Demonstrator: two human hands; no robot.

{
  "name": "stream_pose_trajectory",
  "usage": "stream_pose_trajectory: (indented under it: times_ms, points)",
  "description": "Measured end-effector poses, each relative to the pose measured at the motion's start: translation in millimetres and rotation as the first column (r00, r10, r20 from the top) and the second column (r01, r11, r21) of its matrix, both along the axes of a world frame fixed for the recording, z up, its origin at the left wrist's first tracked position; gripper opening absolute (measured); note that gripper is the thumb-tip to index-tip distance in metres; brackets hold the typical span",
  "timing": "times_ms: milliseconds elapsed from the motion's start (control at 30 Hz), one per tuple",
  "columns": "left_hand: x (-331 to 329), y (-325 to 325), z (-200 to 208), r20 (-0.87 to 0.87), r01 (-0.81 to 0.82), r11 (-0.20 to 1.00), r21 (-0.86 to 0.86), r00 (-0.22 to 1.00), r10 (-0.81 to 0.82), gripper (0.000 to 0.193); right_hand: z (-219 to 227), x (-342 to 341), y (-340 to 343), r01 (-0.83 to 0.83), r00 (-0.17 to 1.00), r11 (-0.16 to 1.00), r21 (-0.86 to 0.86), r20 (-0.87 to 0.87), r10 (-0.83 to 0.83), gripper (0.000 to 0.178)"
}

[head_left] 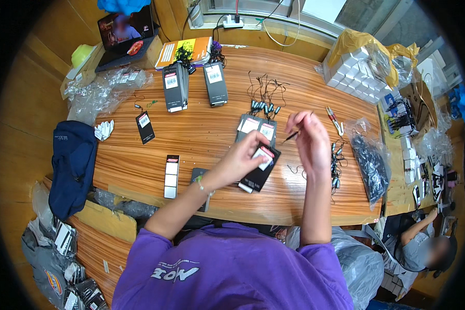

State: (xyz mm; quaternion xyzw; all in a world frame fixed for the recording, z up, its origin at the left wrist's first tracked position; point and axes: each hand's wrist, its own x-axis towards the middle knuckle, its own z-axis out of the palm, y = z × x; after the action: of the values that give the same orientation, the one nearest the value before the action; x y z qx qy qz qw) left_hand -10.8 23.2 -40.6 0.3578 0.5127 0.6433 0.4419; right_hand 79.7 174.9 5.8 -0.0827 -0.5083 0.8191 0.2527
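My left hand [237, 161] is closed on a black hang tag [258, 178] with a white sticker, its thumb lying over the sticker. Another tag's pale edge shows beneath it. To the right, my raised right hand [313, 144] pinches a thin black cord [290, 138] that reaches toward the tag's top corner. Whether the cord passes through the tag I cannot tell. Just behind my left hand lie grey stickered tags [250, 123], with corded teal-and-black toggles [265, 108] fanned out beyond them. More corded toggles [337, 168] lie right of my right wrist.
Stacked grey tags [175, 93] stand at the back, near a laptop [124, 31]. A single black tag [145, 127] and a label strip [171, 176] lie leftward. Snips [335, 121], a bag of black cords [371, 163] and white boxes [354, 72] are rightward. A co-worker [421, 248] sits lower right.
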Motion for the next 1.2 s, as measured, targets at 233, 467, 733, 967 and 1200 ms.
stream_pose_trajectory:
  times_ms: [233, 467, 733, 967, 1200]
  points:
    - [-45.7, 48.6, -16.6, -0.283, -0.165, 0.979, -0.121, 0.951, 0.126, 0.028, 18.5, -63.1, 91.6, 0.052, 0.996, 0.998, 0.028, -0.068, -0.050, 0.024]
    - [-49.3, 69.5, -16.8, -0.753, -0.366, 0.928, -0.072, 0.631, 0.190, 0.031, 24.8, -99.1, 113.3, -0.021, 0.993, 0.995, 0.095, 0.115, 0.010, 0.025]
    - [-61.5, 66.1, -27.7, -0.930, -0.393, 0.918, -0.054, 0.354, 0.097, 0.039, -16.3, -128.1, 125.0, -0.088, 0.936, 0.972, 0.216, 0.351, 0.006, 0.026]
    - [-80.0, 12.2, 2.0, -0.929, -0.399, 0.914, -0.073, 0.360, 0.083, 0.057, -71.5, -154.6, 158.8, -0.137, 0.859, 0.942, 0.305, 0.511, -0.041, 0.024]
    - [-102.6, -66.6, 19.8, -0.940, -0.523, 0.850, -0.056, 0.316, 0.132, 0.059, -128.0, -158.1, 193.9, 0.097, 0.845, 0.746, 0.659, 0.342, -0.411, 0.021]
